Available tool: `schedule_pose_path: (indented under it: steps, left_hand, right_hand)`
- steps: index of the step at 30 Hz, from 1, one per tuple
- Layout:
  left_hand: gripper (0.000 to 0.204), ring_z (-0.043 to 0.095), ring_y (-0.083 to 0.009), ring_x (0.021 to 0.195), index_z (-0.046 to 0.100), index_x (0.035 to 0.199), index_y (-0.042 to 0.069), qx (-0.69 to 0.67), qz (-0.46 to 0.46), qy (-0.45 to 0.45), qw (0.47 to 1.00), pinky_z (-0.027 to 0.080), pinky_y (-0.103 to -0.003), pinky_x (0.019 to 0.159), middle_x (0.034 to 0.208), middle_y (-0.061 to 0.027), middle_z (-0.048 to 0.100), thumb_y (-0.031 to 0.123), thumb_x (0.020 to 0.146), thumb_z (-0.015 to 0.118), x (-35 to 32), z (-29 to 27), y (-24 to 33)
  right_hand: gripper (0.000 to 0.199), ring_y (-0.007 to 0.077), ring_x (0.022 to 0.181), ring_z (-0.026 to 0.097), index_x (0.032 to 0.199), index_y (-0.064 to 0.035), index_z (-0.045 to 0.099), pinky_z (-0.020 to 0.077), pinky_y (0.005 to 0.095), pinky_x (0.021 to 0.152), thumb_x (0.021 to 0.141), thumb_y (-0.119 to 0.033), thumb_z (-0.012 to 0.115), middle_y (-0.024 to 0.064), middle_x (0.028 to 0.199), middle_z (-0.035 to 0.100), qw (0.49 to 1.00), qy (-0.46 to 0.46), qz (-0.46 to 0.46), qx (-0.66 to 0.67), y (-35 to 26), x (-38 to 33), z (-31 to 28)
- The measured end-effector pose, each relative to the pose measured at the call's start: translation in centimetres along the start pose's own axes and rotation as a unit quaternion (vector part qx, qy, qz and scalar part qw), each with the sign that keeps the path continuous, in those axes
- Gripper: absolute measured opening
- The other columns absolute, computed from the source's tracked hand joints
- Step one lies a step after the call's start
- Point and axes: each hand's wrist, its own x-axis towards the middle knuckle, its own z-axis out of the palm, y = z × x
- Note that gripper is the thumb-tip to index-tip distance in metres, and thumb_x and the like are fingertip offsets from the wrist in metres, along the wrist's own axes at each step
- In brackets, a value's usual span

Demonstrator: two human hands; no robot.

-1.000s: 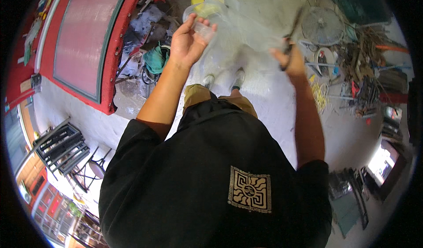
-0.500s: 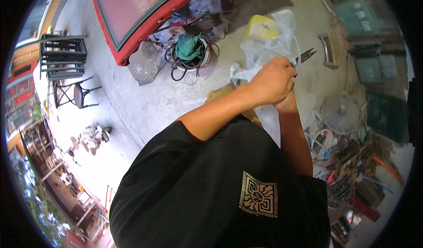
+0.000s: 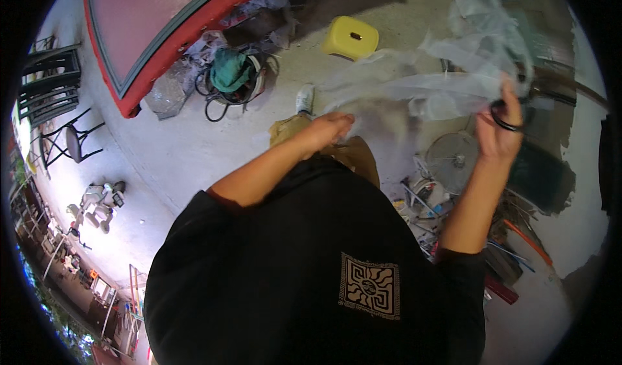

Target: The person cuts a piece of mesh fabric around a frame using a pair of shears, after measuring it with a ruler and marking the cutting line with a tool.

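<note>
My left hand point(image 3: 332, 130) is closed in front of my body, its fingertips at the near end of a clear plastic sheet point(image 3: 447, 86). The sheet spreads to the right, thin and blurred, and rises in loose folds. My right hand point(image 3: 500, 128) is raised further right, with the black handle loop of a pair of scissors point(image 3: 506, 126) round its fingers. The scissor blades cannot be made out behind the plastic. Folds of the sheet lie against the right fingers; whether they grip it too is unclear.
A yellow stool point(image 3: 356, 38) stands ahead. To its left are a bucket with a green cloth point(image 3: 231, 71) and black hose, and a red-framed panel point(image 3: 155, 22). A fan grille point(image 3: 450, 161) and piled scrap lie at right. Chairs point(image 3: 70, 141) stand far left.
My hands were together and have moved apart, the left one to the left and the right one to the right. The plastic has swung right, uncovering the stool. The scissor blades no longer show.
</note>
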Motion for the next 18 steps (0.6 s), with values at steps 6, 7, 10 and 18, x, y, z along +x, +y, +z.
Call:
schedule_pose_path:
  steps: [6,7,10,18]
  left_hand:
    - [0.107,0.053,-0.0463,0.141,0.033,0.163,0.001,-0.487,-0.099,-0.162,0.853,0.036,-0.067,0.119,0.156,-0.0255,0.051,0.082,0.096,0.056,10.5,4.0,1.4]
    - [0.107,0.049,-0.049,0.144,0.032,0.164,0.001,-0.555,-0.042,-0.158,0.815,0.033,-0.07,0.12,0.159,-0.0271,0.047,0.081,0.097,0.056,12.2,5.2,3.3]
    - [0.101,0.047,-0.0505,0.146,0.031,0.164,0.001,-0.654,0.106,-0.095,0.743,0.031,-0.073,0.122,0.16,-0.0299,0.045,0.074,0.1,0.059,19.0,5.1,7.5]
    - [0.075,0.065,-0.039,0.119,0.035,0.149,-0.014,-0.721,0.149,-0.02,0.676,0.06,-0.045,0.102,0.135,-0.0306,0.058,0.037,0.105,0.069,27.6,-1.3,16.3]
  right_hand:
    - [0.059,0.0389,0.15,0.047,0.162,-0.0004,0.044,0.0339,0.0626,0.125,0.107,-0.011,0.062,0.0206,0.165,0.047,0.999,-0.018,-0.041,-0.028,-14.6,-3.8,-1.1]
    - [0.063,0.0406,0.151,0.045,0.165,-0.0009,0.04,0.0331,0.0642,0.125,0.106,-0.012,0.062,0.0212,0.168,0.043,0.997,-0.029,-0.047,-0.061,-16.4,-5.2,-1.9]
    - [0.071,0.0427,0.153,0.043,0.168,-0.0007,0.032,0.0338,0.0642,0.125,0.105,-0.015,0.062,0.0217,0.172,0.037,0.987,-0.054,-0.076,-0.134,-20.1,-8.5,-4.3]
    - [0.061,0.0323,0.146,0.052,0.159,0.0035,0.046,0.0417,0.0527,0.123,0.104,-0.011,0.067,0.0173,0.161,0.053,0.986,0.011,-0.081,-0.147,-34.9,-12.4,-20.1]
